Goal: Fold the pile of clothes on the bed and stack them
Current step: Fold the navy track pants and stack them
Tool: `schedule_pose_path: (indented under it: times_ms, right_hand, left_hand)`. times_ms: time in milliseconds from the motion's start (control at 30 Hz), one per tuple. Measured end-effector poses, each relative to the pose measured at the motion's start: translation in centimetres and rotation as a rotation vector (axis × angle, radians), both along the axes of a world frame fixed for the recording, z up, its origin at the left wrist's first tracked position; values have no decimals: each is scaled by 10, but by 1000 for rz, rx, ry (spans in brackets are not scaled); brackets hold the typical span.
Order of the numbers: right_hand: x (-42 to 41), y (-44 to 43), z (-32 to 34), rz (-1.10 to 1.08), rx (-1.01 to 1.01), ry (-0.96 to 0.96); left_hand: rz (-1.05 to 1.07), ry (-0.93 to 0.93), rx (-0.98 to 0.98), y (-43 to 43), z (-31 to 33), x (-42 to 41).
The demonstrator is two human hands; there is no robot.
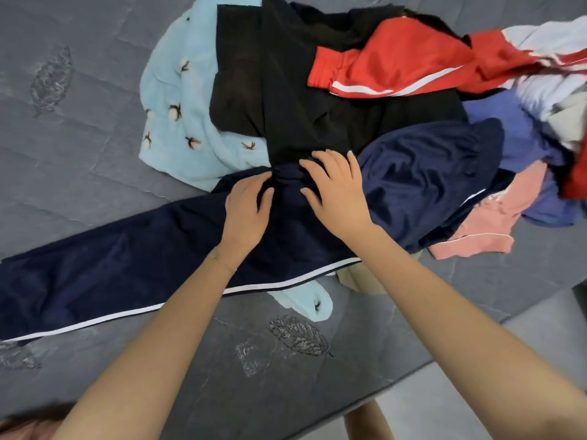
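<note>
Left hand, right hand on navy trousers

Item 1: a grey quilted cover, spread flat over the bed, with stitched panel lines and shallow creases across it. Stitched leaf motifs are recorded on the cover at 4 places: 1 dark leaf at upper left, 1 dark leaf near bottom centre, 1 paler leaf just beside it on its left, and 1 partial leaf cut off by the left edge. Item 2: a pale grey floor, seen beyond the near edge of the bed at lower right. Item 3: a blurred reddish-brown patch in the bottom left corner, which cannot be identified.
</note>
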State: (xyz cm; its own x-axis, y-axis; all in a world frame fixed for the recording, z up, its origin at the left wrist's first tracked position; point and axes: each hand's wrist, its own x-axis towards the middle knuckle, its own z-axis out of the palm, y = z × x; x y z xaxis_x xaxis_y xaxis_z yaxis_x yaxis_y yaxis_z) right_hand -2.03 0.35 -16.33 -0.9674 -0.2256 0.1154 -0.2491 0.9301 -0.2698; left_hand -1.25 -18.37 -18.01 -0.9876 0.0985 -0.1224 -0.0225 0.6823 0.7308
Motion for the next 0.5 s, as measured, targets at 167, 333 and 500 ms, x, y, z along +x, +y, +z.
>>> schedule_pose_path:
  times_ms: [167,333,500]
  right_hand:
    - [-7,39,8,-121,39,1]
    - [-18,77,12,-47,11,-30]
    - [-27,97,20,-23,-50,54]
  left_hand:
    - [279,-166,142,37,10,-9]
    - [321,-121,112,60,15,-10]
    - [508,-42,298,68,36,-17]
